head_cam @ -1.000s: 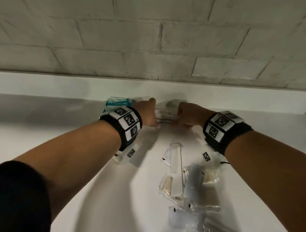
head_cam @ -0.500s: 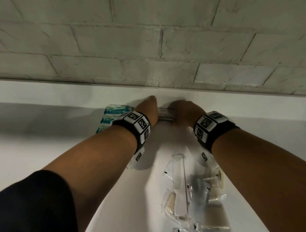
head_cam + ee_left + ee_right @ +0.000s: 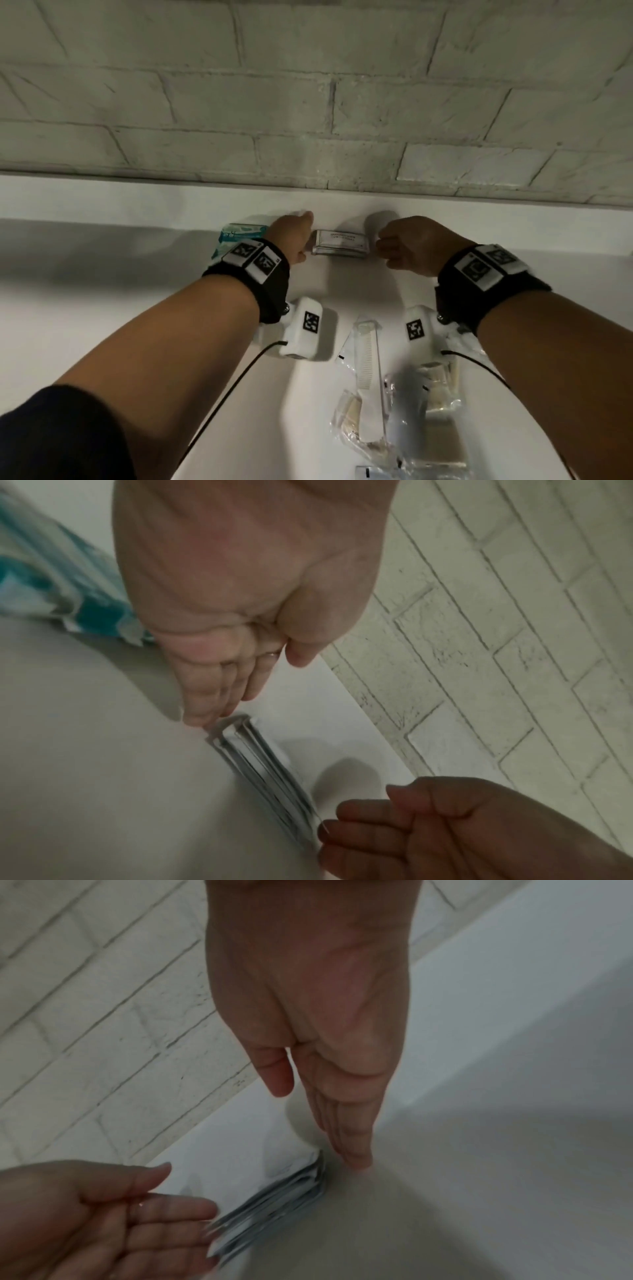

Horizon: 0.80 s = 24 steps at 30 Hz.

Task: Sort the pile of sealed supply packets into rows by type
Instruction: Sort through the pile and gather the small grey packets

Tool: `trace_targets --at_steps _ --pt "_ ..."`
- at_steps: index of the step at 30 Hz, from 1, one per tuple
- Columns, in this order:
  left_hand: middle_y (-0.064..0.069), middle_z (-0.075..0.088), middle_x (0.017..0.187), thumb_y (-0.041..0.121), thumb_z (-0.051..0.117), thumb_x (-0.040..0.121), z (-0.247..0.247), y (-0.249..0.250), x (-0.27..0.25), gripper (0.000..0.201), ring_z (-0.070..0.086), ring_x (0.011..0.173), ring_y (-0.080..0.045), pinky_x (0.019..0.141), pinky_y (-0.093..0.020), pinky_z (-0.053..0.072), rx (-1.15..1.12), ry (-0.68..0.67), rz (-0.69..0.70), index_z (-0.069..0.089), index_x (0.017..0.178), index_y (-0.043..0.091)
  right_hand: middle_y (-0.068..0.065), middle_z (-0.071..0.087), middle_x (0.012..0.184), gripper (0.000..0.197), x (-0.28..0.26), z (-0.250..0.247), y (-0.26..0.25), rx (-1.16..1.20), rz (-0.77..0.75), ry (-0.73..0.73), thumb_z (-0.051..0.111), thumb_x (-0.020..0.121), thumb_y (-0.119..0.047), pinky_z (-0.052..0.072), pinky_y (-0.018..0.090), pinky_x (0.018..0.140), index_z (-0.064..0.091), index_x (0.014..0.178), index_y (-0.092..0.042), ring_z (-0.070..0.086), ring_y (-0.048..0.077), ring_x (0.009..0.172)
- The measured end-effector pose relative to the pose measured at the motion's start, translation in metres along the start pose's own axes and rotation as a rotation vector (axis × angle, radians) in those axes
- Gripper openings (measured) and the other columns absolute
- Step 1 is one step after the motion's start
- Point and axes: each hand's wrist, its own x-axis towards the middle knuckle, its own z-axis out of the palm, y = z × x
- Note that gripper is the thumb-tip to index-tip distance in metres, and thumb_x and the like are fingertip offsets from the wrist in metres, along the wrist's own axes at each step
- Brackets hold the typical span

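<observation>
A squared stack of flat silver-white packets [image 3: 340, 243] lies on the white table [image 3: 102, 308] close to the wall. My left hand [image 3: 293, 236] stands at the stack's left end, with straight fingers [image 3: 209, 710] touching the stack [image 3: 267, 772]. My right hand [image 3: 404, 246] stands by the right end. Its fingers [image 3: 352, 1153] are straight and point down beside the stack [image 3: 274, 1199]; I cannot tell if they touch it. Neither hand holds anything. A stack of teal packets [image 3: 239, 234] lies just left of my left hand.
A loose pile of clear packets [image 3: 411, 404] lies near me between my forearms, with a white comb in its wrapper [image 3: 368, 349] on top. A grey brick wall [image 3: 308, 120] rises behind the table's raised back ledge [image 3: 137, 202].
My hands were pressed close together round the silver stack. They have drawn apart, and the stack now shows between them. The right hand has come off to the right.
</observation>
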Motion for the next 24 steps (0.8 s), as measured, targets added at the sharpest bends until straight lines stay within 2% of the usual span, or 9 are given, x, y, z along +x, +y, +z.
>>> trace_targets --at_steps 3,5,7,9,13,16,19,21,24 --pt "-0.016 0.051 0.140 0.047 0.037 0.096 0.005 -0.004 0.004 0.060 0.049 0.058 -0.009 0.053 -0.012 0.041 -0.125 0.010 -0.026 0.047 0.134 0.002 0.005 0.039 0.073 0.019 0.005 0.013 0.004 0.156 0.020 -0.045 0.044 0.089 -0.013 0.029 0.027 0.058 0.048 0.071 -0.017 0.035 0.018 0.060" --pt "-0.004 0.061 0.122 0.047 0.036 0.095 0.007 -0.004 0.003 0.061 0.046 0.060 -0.008 0.052 -0.010 0.042 -0.113 0.003 -0.014 0.046 0.136 0.003 0.003 0.034 0.068 0.022 0.006 0.021 0.004 0.187 0.018 -0.057 0.042 0.087 -0.012 0.026 0.027 0.057 0.044 0.066 -0.019 0.030 0.017 0.057" --pt "0.004 0.053 0.088 0.047 0.036 0.096 0.008 -0.004 0.003 0.060 0.046 0.062 -0.009 0.052 -0.010 0.043 -0.115 -0.008 -0.017 0.046 0.135 0.003 0.003 0.033 0.067 0.023 0.007 0.024 0.002 0.191 0.024 -0.053 0.039 0.088 -0.013 0.026 0.027 0.056 0.042 0.066 -0.020 0.029 0.017 0.056" --pt "0.004 0.046 0.078 0.047 0.037 0.096 0.008 -0.004 0.003 0.058 0.047 0.060 -0.009 0.052 -0.010 0.043 -0.119 0.002 -0.021 0.050 0.132 0.003 0.003 0.036 0.069 0.023 0.008 0.024 0.003 0.193 0.032 -0.047 0.037 0.088 -0.014 0.027 0.026 0.057 0.044 0.068 -0.020 0.031 0.017 0.058" --pt "0.002 0.046 0.074 0.046 0.036 0.096 0.007 0.000 -0.007 0.030 0.047 0.059 -0.011 0.055 -0.020 0.043 -0.125 -0.003 -0.033 0.054 0.089 0.023 0.005 0.048 0.084 0.023 -0.001 0.021 0.003 0.140 0.027 -0.080 0.039 0.091 -0.014 0.035 0.029 0.068 0.062 0.096 -0.017 0.043 0.018 0.070" --pt "-0.004 0.055 0.088 0.044 0.037 0.099 0.005 0.006 -0.023 0.029 0.053 0.070 -0.015 0.061 -0.025 0.043 -0.090 0.040 0.005 0.051 0.080 0.025 0.004 0.051 0.084 0.016 -0.023 0.009 -0.001 -0.065 0.008 -0.113 0.044 0.095 -0.013 0.040 0.040 0.084 0.060 0.092 -0.015 0.050 0.020 0.079" --pt "-0.020 0.054 0.131 0.031 0.042 0.100 0.008 0.012 -0.056 0.039 0.057 0.114 -0.032 0.065 -0.023 0.041 0.010 0.088 0.114 0.056 0.124 0.004 0.001 0.054 0.114 0.033 -0.052 -0.008 -0.003 -0.511 -0.026 -0.110 0.055 0.095 -0.027 0.046 0.052 0.096 0.055 0.124 -0.012 0.058 0.028 0.107" --pt "-0.019 0.054 0.135 0.020 0.045 0.099 0.014 0.012 -0.078 0.037 0.056 0.115 -0.029 0.075 -0.027 0.048 0.075 0.052 0.192 0.053 0.130 0.002 0.004 0.062 0.117 0.033 -0.073 -0.011 -0.001 -0.792 -0.124 -0.102 0.056 0.093 -0.028 0.051 0.038 0.088 0.059 0.121 -0.010 0.064 0.025 0.103" --pt "-0.007 0.064 0.122 0.013 0.052 0.093 0.031 0.003 -0.104 0.026 0.060 0.109 -0.022 0.083 -0.026 0.046 0.400 -0.097 0.270 0.066 0.115 0.012 -0.002 0.066 0.104 0.018 -0.116 -0.005 0.021 -1.178 -0.386 -0.140 0.061 0.089 -0.028 0.042 0.014 0.069 0.067 0.102 -0.016 0.059 0.012 0.087"
